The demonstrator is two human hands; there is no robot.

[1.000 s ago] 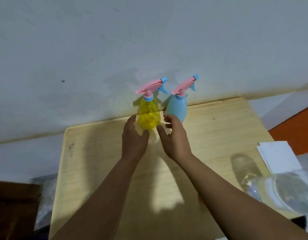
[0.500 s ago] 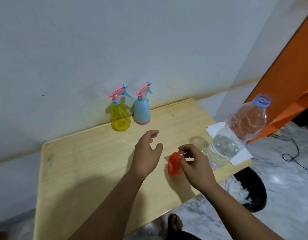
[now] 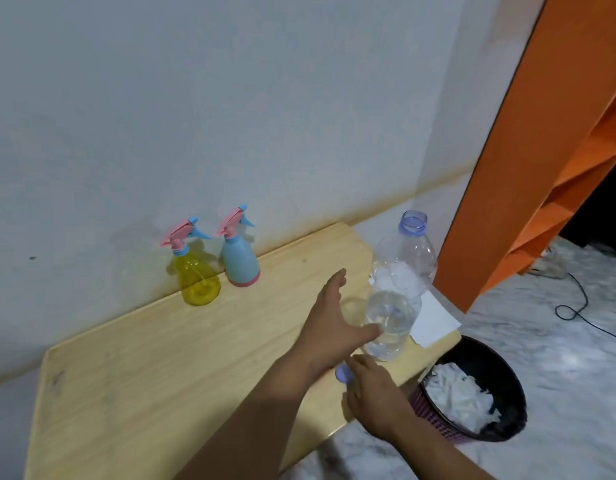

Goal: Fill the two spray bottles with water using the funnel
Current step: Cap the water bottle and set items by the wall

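Reaching fingers (image 3: 336, 282): spreading open from the left hand (image 3: 329, 327), the thumb tip touching the lower wall of the water bottle (image 3: 398, 292).
Right hand (image 3: 372, 393): lying low on the table near its front edge, fingers curling around a small pale blue cap (image 3: 343, 372); how firmly they are gripping it cannot be told.
Water bottle: standing uncapped near the table's right edge, partly filled with clear water.
Yellow spray bottle (image 3: 195, 275): standing upright at the wall, trigger head on.
Blue spray bottle (image 3: 239, 258): standing just beside the yellow one, on its right.
Funnel: not showing.
Table (image 3: 161, 375): carrying white paper (image 3: 433, 317) behind the water bottle.
Bin (image 3: 472, 393): sitting on the floor to the right, holding white scraps.
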